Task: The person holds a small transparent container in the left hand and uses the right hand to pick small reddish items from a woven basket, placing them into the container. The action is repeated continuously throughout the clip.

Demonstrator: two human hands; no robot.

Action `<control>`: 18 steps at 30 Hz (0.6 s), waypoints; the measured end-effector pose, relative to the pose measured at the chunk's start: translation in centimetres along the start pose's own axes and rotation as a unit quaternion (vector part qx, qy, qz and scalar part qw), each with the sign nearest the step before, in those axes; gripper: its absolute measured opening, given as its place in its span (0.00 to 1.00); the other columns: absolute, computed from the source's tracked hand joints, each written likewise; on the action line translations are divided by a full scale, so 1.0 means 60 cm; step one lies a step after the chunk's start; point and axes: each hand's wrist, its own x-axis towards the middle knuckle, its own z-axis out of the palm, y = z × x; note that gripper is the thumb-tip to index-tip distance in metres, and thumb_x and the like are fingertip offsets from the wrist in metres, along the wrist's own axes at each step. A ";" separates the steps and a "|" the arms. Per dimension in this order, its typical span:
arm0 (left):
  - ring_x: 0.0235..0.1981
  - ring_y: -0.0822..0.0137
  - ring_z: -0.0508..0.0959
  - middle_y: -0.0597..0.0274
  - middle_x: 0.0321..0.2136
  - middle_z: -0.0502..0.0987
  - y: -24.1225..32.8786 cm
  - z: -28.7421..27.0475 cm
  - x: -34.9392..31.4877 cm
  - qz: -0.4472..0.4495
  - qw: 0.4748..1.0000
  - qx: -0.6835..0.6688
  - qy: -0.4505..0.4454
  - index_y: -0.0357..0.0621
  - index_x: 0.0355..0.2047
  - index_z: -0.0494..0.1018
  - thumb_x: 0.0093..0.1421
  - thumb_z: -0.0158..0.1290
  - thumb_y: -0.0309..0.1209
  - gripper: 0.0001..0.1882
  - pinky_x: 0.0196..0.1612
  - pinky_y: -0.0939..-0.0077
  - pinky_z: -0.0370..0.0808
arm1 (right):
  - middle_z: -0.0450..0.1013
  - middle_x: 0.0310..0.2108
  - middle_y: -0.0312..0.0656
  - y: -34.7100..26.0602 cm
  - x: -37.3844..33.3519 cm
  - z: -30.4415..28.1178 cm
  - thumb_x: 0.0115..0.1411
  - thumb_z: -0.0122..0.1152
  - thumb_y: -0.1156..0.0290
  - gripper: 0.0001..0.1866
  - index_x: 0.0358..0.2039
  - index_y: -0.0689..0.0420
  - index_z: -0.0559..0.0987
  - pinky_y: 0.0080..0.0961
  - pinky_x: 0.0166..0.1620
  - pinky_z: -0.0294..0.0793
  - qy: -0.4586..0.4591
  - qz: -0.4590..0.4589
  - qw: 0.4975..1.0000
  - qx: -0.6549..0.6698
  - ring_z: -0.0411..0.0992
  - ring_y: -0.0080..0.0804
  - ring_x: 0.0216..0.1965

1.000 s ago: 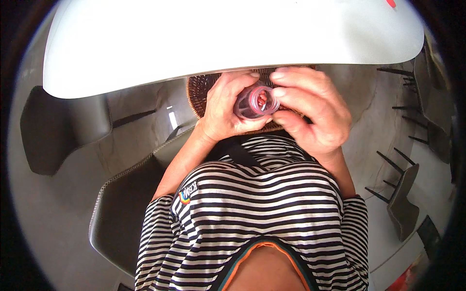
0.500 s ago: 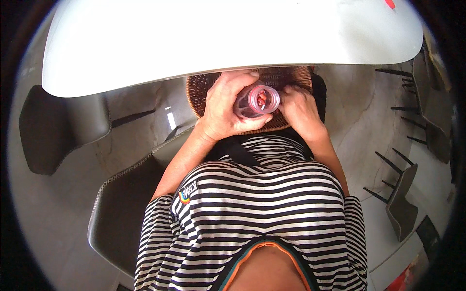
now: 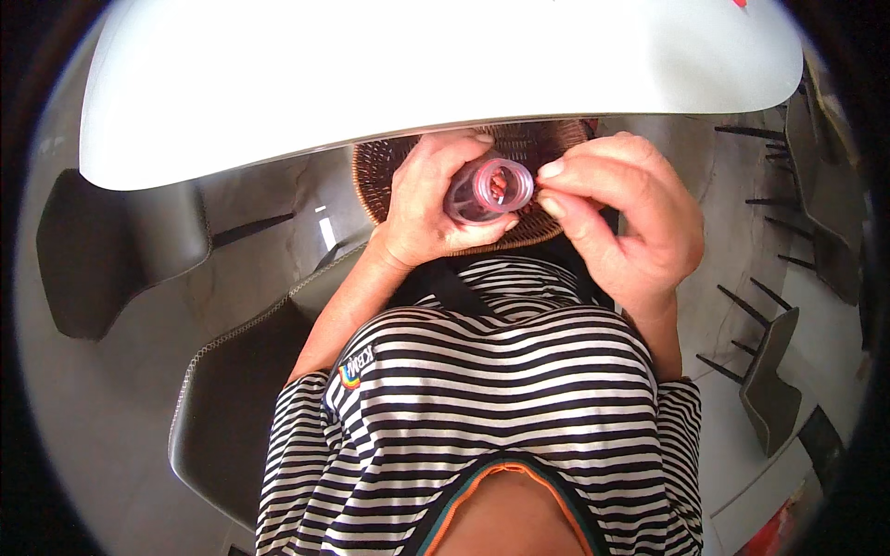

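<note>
My left hand is wrapped around a clear plastic bottle, its open mouth tilted up toward me. Inside the bottle lie several small red pieces, too small to name. My right hand is at the right of the bottle mouth, thumb and forefinger nearly together in a pinch. Whatever sits between those fingertips is too small to make out. Below both hands a brown wicker basket rests on my lap, partly hidden by the hands and the table edge.
A white table overhangs the basket's far side, with a small red thing at its top right. I sit on a grey chair. Another grey chair stands at left, and more chairs are at right.
My right hand has come up out of the basket to the bottle mouth, now with thumb and forefinger pinched. My left hand and the bottle have barely moved.
</note>
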 end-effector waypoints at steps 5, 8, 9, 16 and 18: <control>0.40 0.54 0.77 0.54 0.41 0.76 -0.002 0.001 0.000 0.010 1.000 0.000 0.008 0.43 0.50 0.68 0.37 0.73 0.38 0.39 0.42 0.65 0.76 | 0.76 0.31 0.44 0.005 -0.020 0.011 0.45 0.71 0.78 0.12 0.33 0.61 0.81 0.24 0.31 0.76 0.000 0.056 0.998 0.003 0.75 0.33 0.28; 0.40 0.54 0.77 0.54 0.41 0.76 -0.002 -0.003 -0.001 0.007 1.000 0.004 0.012 0.43 0.49 0.68 0.36 0.73 0.39 0.40 0.43 0.65 0.76 | 0.76 0.31 0.42 0.050 -0.055 0.007 0.49 0.69 0.75 0.11 0.35 0.57 0.81 0.26 0.31 0.76 -0.009 0.143 0.984 -0.109 0.76 0.35 0.29; 0.40 0.54 0.77 0.54 0.42 0.76 -0.002 -0.004 -0.001 0.005 1.000 0.002 0.012 0.43 0.49 0.68 0.36 0.73 0.39 0.40 0.43 0.65 0.76 | 0.76 0.32 0.41 0.071 -0.067 0.007 0.50 0.68 0.75 0.11 0.36 0.56 0.81 0.26 0.31 0.75 -0.085 0.140 0.974 -0.157 0.75 0.34 0.27; 0.43 0.56 0.76 0.55 0.41 0.76 -0.004 0.004 -0.002 0.006 1.000 -0.009 -0.006 0.41 0.50 0.66 0.39 0.73 0.40 0.40 0.48 0.65 0.72 | 0.74 0.28 0.47 0.151 -0.163 0.071 0.47 0.61 0.71 0.08 0.28 0.60 0.79 0.40 0.33 0.75 -0.325 0.074 0.885 -0.324 0.76 0.44 0.32; 0.43 0.56 0.76 0.54 0.42 0.76 -0.004 0.002 -0.002 0.008 1.000 -0.005 -0.007 0.41 0.50 0.67 0.39 0.73 0.40 0.40 0.48 0.64 0.72 | 0.73 0.25 0.45 0.150 -0.171 0.077 0.46 0.56 0.73 0.05 0.24 0.58 0.78 0.36 0.31 0.76 -0.282 0.044 0.908 -0.307 0.75 0.41 0.29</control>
